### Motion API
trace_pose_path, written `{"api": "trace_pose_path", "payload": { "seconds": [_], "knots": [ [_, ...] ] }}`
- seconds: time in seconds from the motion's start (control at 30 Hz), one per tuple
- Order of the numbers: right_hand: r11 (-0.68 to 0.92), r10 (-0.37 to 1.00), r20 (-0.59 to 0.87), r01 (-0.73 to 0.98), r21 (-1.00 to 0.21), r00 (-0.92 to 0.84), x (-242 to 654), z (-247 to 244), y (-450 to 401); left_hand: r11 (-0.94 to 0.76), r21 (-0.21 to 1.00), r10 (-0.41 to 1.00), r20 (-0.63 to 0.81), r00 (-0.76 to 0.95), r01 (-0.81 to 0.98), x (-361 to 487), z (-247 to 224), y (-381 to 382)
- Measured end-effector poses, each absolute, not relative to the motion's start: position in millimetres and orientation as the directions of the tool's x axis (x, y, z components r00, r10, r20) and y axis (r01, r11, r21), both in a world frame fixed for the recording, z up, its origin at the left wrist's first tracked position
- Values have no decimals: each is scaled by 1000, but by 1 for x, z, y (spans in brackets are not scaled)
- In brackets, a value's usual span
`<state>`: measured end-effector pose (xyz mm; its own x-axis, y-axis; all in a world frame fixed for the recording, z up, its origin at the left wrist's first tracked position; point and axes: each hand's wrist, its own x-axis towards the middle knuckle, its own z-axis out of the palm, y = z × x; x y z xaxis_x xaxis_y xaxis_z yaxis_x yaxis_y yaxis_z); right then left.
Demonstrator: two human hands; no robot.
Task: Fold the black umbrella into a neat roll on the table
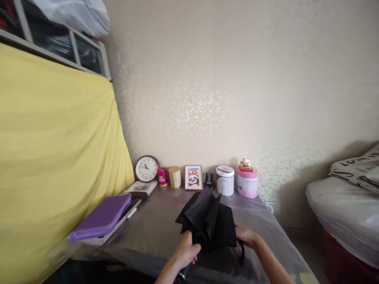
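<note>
A black folding umbrella (207, 217) is held above the near part of the table, its fabric loose and bunched in folds. My left hand (187, 249) is closed around its shaft or handle, below the canopy, with a dark end showing under the fist. On the right side, my right hand (246, 235) pinches the edge of the black fabric. A thin black strap (242, 254) hangs in a loop just below my right fingers. The fingertips of the right hand are partly hidden by the cloth.
Along the wall stand a round clock (147, 169), a pink can (162, 177), a yellow-lidded jar (175, 177), a framed panda picture (193, 177) and two tubs, one white-and-purple (225, 180), one pink (247, 183) bearing a cat figurine (245, 164). A purple folder (102, 217) lies left.
</note>
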<state>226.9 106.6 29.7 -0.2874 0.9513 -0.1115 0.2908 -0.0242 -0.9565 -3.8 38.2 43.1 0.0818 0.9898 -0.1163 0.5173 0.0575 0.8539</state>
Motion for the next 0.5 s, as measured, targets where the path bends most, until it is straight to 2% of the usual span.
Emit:
{"api": "trace_pose_path", "payload": {
  "seconds": [0.13,0.27,0.4,0.47,0.5],
  "knots": [
    [-130,855,-307,401,-907,-418,254,33,95,-34,711,998,-16,64,702,7,23,39],
    [-147,860,-372,527,-837,-350,282,26,77,-65,607,996,-5,86,792,8,9,36],
    [-139,891,-350,561,-816,-289,308,13,66,-118,601,988,-9,155,791,-3,7,32],
    [-61,940,-249,606,-793,-231,316,13,67,-145,617,983,-1,185,774,-9,6,30],
    [5,973,-147,649,-761,-180,316,16,69,-156,625,981,7,194,765,-11,6,29]
  ]
}}
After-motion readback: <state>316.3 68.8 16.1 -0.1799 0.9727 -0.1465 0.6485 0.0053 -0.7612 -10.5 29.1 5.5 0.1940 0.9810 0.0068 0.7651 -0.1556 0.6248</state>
